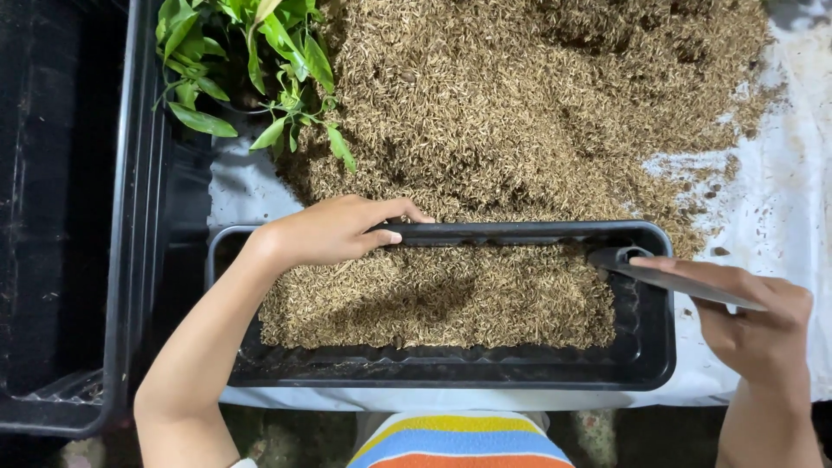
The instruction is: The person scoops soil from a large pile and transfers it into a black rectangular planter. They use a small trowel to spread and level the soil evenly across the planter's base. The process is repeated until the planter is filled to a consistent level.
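A long black rectangular planter tray point(646, 364) lies in front of me, partly filled with brown rice-husk mix point(433, 295). My left hand point(334, 230) grips the tray's far rim near its left end, fingers curled over the edge. My right hand point(763, 325) holds a grey trowel point(667, 277) by its handle, with the blade tip resting inside the tray's right end, against the husk.
A large heap of the same husk mix point(520, 104) spreads over a white sheet point(780, 208) beyond the tray. A green leafy plant point(251, 61) stands at the back left. A big black crate point(78, 217) fills the left side.
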